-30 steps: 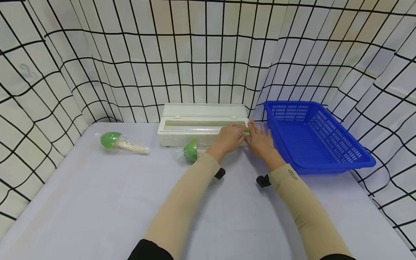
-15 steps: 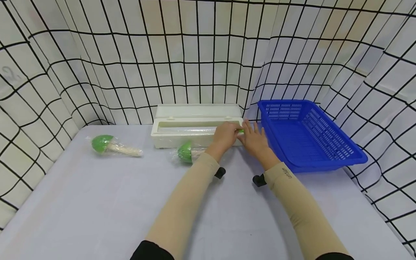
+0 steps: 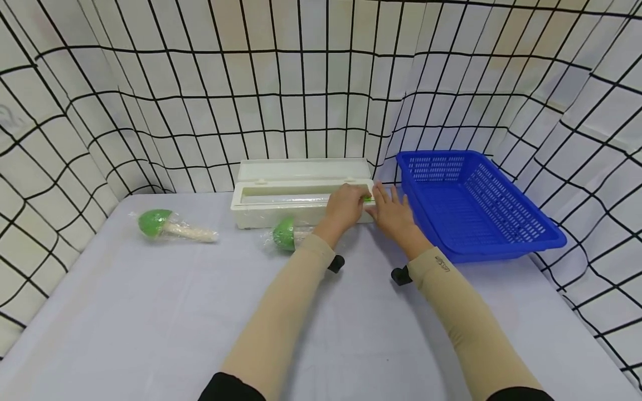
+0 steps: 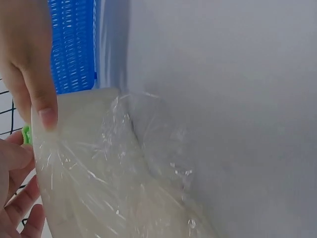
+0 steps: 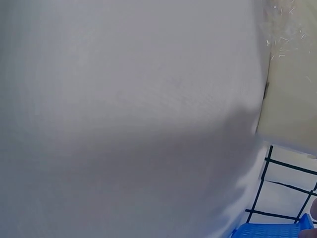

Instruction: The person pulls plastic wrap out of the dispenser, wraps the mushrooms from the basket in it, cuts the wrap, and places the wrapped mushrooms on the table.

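Note:
A white cling film dispenser (image 3: 258, 216) stands at the back of the table with its lid raised. A clear film roll (image 3: 286, 198) lies inside. My left hand (image 3: 346, 207) is at the dispenser's front right, its fingers pinching a small green slide cutter (image 4: 26, 134) on the upper edge. My right hand (image 3: 393, 216) rests at the right end, fingers straight, thumb on the front face. Cling film (image 4: 99, 168) hangs crumpled down the front. A mushroom-shaped item with a green cap (image 3: 285, 234) lies wrapped before the dispenser, its stem partly hidden by the left arm.
Another film-wrapped mushroom-shaped item (image 3: 156, 223), with a green cap and pale stem, lies at the left. A blue plastic basket (image 3: 431, 223) stands right of the dispenser. Black wire mesh (image 3: 306, 94) encloses the back and sides of the white table (image 3: 175, 312).
The head view has shifted slightly, moving the scene left in the picture. My left hand and the green cutter have slid a little left along the dispenser edge; the right hand stays at its end.

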A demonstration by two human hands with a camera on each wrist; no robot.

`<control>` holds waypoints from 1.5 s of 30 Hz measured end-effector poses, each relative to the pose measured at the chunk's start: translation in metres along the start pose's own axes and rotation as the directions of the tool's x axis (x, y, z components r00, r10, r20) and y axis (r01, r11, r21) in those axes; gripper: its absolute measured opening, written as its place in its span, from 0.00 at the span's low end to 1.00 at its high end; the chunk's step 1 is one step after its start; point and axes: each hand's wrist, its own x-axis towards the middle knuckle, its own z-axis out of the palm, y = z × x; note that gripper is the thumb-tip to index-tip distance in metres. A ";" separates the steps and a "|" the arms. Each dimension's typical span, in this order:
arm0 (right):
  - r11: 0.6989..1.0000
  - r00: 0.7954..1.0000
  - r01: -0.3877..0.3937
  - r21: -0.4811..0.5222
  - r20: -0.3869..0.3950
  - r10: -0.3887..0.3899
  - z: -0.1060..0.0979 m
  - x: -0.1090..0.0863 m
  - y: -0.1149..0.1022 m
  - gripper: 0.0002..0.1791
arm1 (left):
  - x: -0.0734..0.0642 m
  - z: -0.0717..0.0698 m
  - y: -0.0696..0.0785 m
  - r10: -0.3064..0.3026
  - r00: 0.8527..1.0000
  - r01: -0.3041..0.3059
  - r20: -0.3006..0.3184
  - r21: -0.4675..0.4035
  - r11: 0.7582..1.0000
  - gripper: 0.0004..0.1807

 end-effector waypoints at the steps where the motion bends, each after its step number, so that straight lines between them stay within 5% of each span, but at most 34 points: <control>1: 1.000 1.000 0.001 -0.002 0.000 -0.001 -0.001 0.000 0.000 0.37 | 0.000 -0.001 -0.001 0.000 1.000 0.000 -0.004 -0.008 1.000 0.14; 8: 1.000 1.000 -0.001 -0.014 -0.004 0.001 -0.004 -0.002 0.000 0.37 | -0.003 -0.010 -0.005 -0.001 1.000 0.001 0.025 -0.004 1.000 0.14; 24: 1.000 1.000 0.000 -0.016 0.011 0.000 -0.001 -0.003 -0.002 0.37 | -0.005 -0.015 -0.008 0.054 0.994 -0.075 0.096 0.235 0.969 0.20; 36: 0.999 1.000 0.022 -0.027 0.022 -0.021 -0.003 0.001 -0.005 0.37 | -0.006 -0.019 -0.010 0.013 0.995 -0.038 0.104 0.240 0.970 0.21; 45: 0.987 0.994 0.108 0.118 0.009 -0.110 -0.006 0.002 -0.005 0.35 | -0.004 -0.022 -0.006 -0.011 0.991 -0.018 0.134 0.216 0.976 0.22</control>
